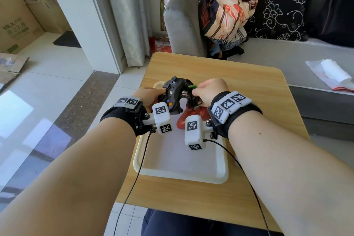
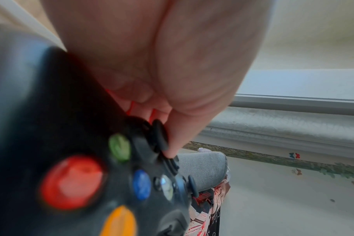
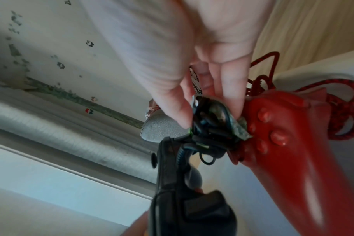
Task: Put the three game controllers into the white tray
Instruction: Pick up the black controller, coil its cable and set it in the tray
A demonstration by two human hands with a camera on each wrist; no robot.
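Black controller [image 1: 171,94], gripped by left hand [image 1: 147,96], may snag: right hand [image 1: 207,92] pinches its bundled cable [image 3: 210,126] above the tray [image 1: 182,172].

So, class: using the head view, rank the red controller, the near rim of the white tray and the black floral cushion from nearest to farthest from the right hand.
1. Red controller: in the tray, just below the right hand.
2. Near rim of the white tray: toward the person.
3. Black floral cushion: far back on the sofa, upper right.
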